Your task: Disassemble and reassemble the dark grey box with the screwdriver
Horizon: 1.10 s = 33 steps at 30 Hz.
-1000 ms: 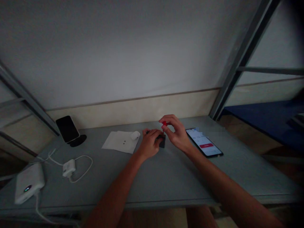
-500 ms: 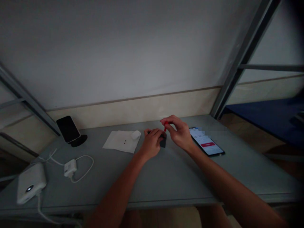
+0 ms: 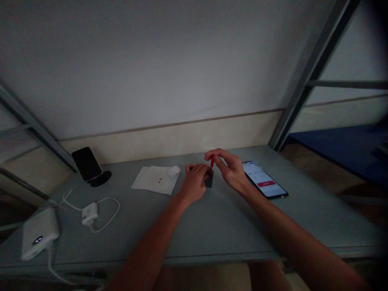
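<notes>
My left hand (image 3: pixel 195 180) lies over a small dark rectangular device (image 3: pixel 209 181) and holds it down on the grey table, fingers bent across it. Most of the device is hidden beneath those fingers. Just above its right end, a small red screwdriver (image 3: pixel 212 161) stands nearly upright, pinched at the top by my right hand (image 3: pixel 229 169). Its tip meets the device near my left fingertips, but the exact contact point is too dark to see. Left of my hands is a sheet of white paper (image 3: pixel 148 182) with a few tiny black specks (image 3: pixel 160 180), perhaps screws.
A smartphone (image 3: pixel 263 180) with a lit screen lies right of my right hand. A small rounded white object (image 3: pixel 173 171) sits on the paper. At left are a dark phone on a stand (image 3: pixel 87 164), a white adapter with cable (image 3: pixel 89 214) and a white box-shaped device (image 3: pixel 41 232).
My right fingers have shifted slightly around the top of the red screwdriver, which leans a little differently. My left hand stays on the dark device.
</notes>
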### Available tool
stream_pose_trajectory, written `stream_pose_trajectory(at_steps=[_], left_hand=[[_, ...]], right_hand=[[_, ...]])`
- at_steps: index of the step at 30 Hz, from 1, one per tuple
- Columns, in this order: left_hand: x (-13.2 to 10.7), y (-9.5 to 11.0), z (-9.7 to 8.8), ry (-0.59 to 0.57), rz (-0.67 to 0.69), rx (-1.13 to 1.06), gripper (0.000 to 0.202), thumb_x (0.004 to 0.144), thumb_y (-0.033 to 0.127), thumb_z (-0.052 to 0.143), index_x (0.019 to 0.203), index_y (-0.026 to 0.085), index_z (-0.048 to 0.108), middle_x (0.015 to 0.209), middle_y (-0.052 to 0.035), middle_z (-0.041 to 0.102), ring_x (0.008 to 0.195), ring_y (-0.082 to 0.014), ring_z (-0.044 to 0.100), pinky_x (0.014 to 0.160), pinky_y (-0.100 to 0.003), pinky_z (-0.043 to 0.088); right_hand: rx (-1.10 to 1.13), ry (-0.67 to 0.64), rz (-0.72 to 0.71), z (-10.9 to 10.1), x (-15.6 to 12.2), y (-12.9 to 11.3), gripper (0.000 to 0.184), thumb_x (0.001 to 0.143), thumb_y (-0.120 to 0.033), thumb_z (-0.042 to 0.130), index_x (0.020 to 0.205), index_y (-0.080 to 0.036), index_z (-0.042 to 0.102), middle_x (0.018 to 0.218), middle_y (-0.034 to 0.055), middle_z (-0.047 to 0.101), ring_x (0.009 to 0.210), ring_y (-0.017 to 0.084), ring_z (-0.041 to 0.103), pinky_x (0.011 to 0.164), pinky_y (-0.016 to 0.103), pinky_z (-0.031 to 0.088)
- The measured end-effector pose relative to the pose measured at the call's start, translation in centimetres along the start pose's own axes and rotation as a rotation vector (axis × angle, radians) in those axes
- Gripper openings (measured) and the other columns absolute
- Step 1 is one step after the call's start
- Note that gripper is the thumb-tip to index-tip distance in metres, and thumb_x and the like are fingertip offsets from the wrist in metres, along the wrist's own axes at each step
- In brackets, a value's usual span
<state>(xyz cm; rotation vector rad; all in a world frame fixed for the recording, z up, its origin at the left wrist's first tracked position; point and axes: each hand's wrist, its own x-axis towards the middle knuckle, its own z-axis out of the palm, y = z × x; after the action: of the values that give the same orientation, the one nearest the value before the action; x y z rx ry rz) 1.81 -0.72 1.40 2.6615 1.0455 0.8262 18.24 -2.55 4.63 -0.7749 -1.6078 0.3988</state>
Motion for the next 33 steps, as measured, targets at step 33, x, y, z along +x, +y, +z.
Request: stream_pose_trajectory(at_steps=[33], left_hand=[[0.0,-5.1,-2.4,0.032,-0.211,-0.290,0.025,0.079,0.010,0.070,0.102,0.018,0.072,0.097,-0.0037,0.074,0.089,-0.0183,0.067,0.087,-0.030,0.050]], right_hand=[[0.042,-0.035,0.034,0.0,0.1,0.3,0.023,0.100,-0.025,0.051,0.115,-0.024,0.068,0.095,0.0046,0.069,0.086,0.018,0.064,0.079,0.035,0.051]])
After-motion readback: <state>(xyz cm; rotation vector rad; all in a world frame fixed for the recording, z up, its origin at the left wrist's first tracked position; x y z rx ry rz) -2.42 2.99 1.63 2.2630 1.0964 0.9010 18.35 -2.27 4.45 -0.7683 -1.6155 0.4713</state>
